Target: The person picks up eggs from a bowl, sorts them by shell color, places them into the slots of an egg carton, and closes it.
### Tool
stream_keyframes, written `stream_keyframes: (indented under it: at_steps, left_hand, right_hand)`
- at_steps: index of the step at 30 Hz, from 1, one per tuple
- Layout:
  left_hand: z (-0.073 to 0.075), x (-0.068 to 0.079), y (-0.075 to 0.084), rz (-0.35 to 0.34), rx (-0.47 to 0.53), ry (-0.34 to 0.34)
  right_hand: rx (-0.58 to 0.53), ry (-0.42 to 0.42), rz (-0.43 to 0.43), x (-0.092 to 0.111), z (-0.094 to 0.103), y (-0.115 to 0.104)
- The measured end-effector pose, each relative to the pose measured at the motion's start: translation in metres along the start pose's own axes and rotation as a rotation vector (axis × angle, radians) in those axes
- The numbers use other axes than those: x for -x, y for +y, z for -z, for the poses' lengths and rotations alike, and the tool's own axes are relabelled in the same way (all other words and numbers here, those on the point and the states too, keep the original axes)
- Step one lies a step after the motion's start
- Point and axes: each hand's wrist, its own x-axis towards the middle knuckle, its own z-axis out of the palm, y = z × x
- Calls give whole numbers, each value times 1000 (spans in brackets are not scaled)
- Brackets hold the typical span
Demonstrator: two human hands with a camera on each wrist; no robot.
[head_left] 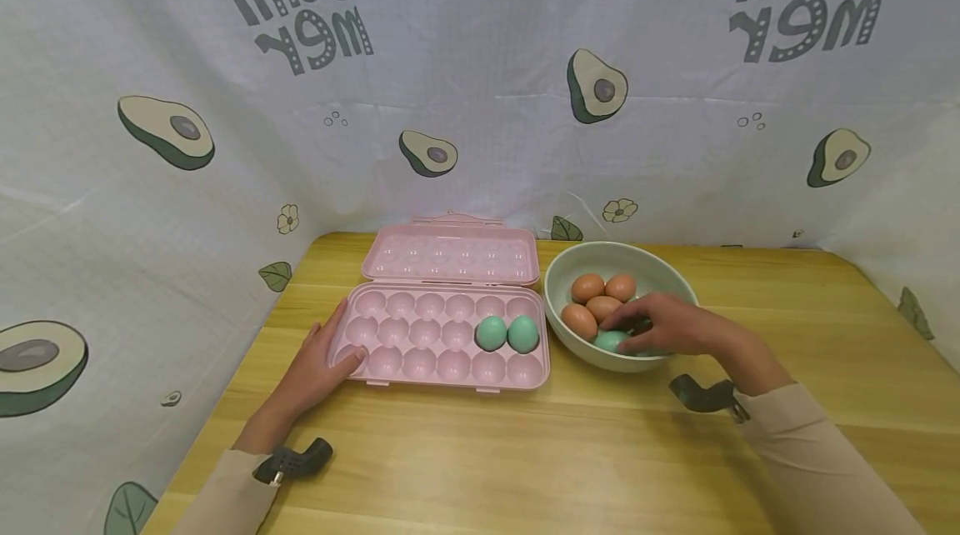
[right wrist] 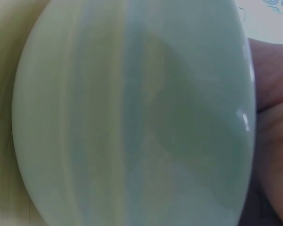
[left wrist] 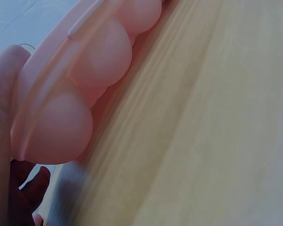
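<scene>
Beige sleeves (head_left: 825,452) enter from the near edge, each wrist bearing a dark camera (head_left: 292,462); the forearms rest over a wooden table (head_left: 450,460). The two hands are well apart. The left hand (head_left: 311,364) grips the near left corner of a pink egg tray (head_left: 442,382), the thumb over the rim and the fingers along the outer side. The right hand (head_left: 675,327), slightly blurred, reaches over the near rim of a pale green bowl (head_left: 648,268), thumb and fingers about a green egg (head_left: 611,342); whether they pinch it cannot be told, as the right wrist view shows mainly the bowl's outer wall. The tray lies flat, three rows of six cups, with two green eggs (head_left: 491,333) side by side in the two rightmost cups of the middle row. The bowl stands just to the right of the tray. Four brown eggs (head_left: 579,321) lie in its left and middle part. Beyond the cups, the tray's lid (head_left: 450,256) lies folded back. Behind hangs a white cloth (head_left: 495,102) printed with avocados, flowers, leaves and mirrored lettering.
</scene>
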Motion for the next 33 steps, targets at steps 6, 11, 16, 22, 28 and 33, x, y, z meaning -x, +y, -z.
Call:
stream_keyframes:
  at_steps: [6,11,16,22,28,33]
  left_hand:
    - [0,0,0,-1,-7,4]
    - [0,0,0,-4,-6,6]
    - [0,0,-2,-21,4,9]
    - [0,1,-3,-24,11,8]
    - [0,0,-3,-20,8,4]
    - [0,0,-3,-22,8,5]
  right_hand:
    - [53,13,-3,-1,-2,-2]
    - [91,23,-6,-2,-4,-4]
    - [88,16,-3,-2,-4,-3]
    - [66,12,8,-1,-4,-2]
    - [69,48,34,-1,-4,0]
    - [68,84,41,-1,-5,1]
